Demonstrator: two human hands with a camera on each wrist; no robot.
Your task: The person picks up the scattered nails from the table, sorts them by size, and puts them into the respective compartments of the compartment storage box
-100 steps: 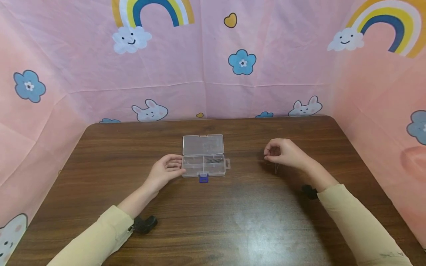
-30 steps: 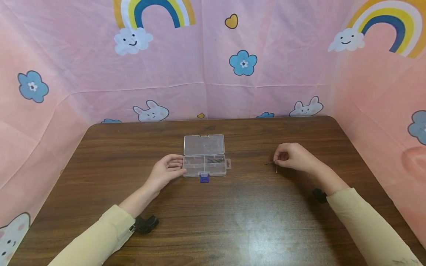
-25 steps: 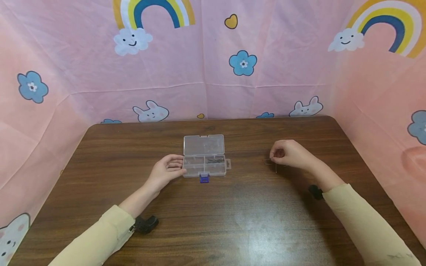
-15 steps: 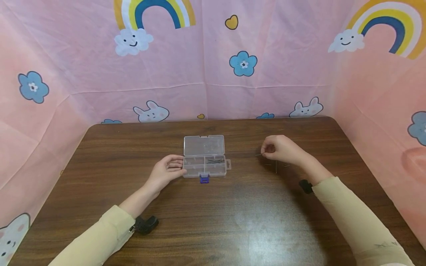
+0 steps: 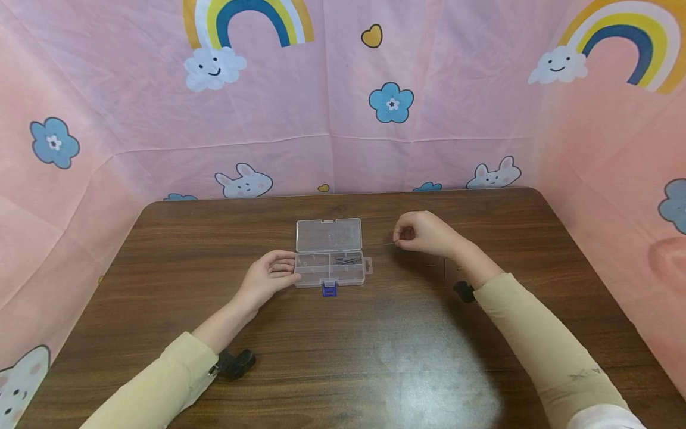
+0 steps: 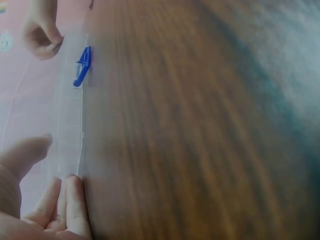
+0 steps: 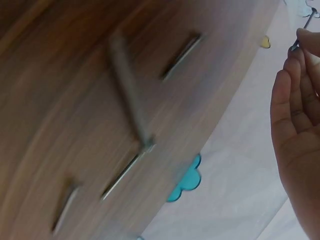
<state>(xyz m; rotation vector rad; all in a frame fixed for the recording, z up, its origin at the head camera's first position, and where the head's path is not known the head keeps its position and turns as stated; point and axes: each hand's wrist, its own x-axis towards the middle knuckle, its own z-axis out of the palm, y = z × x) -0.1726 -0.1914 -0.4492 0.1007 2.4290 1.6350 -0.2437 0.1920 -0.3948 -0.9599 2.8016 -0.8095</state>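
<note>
My left hand [image 5: 261, 279] grips the left end of a clear plastic compartment box [image 5: 347, 274], thumb at the front corner and fingers along the end wall. The box lies flat with its lid [image 5: 329, 235] laid back and a blue latch [image 5: 329, 289] at the front. Several nails [image 5: 347, 260] lie in its back right compartment. To the right of the box, my right hand [image 5: 426, 232] pinches a thin nail [image 7: 311, 18] between thumb and fingertips, pointing left toward the box in the head view.
Loose nails [image 7: 182, 56] are on the brown wooden table [image 5: 386, 345], right of the box and below the right forearm; one long blurred nail [image 7: 129, 90] shows among them. A patterned pink cloth [image 5: 343, 77] encloses the back and sides.
My right hand has picked up a nail from the group on the right and moved left with it toward the box. The left hand and box have stayed in place.
</note>
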